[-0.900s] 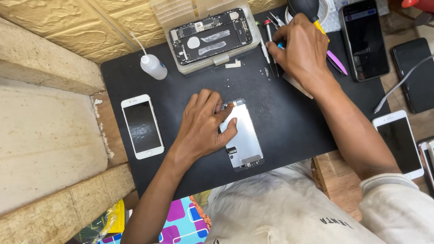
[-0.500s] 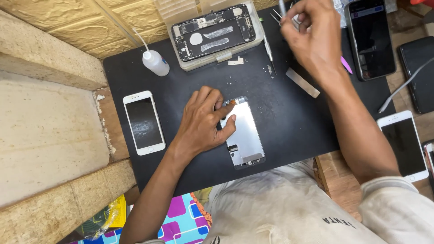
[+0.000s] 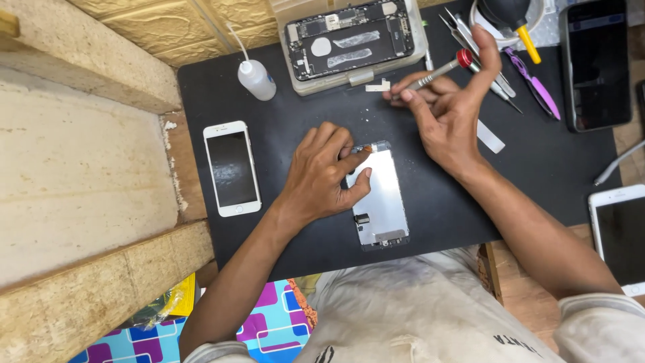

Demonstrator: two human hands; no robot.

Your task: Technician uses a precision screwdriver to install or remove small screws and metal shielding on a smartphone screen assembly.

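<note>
Left hand pressed flat on silver phone screen panel at centre of black mat; right hand pinching small screwdriver, upper right.

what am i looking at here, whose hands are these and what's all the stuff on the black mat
One camera, worn on a person's head, looks down at their own two bare hands. The left hand presses on a detached silver phone screen panel lying back side up on the black work mat. The right hand holds a slim metal screwdriver with a red collar above the mat. Also on the mat are a white phone with a dark screen, a small clear squeeze bottle, an opened phone body in a pale tray, tweezers and a purple pry tool.
</note>
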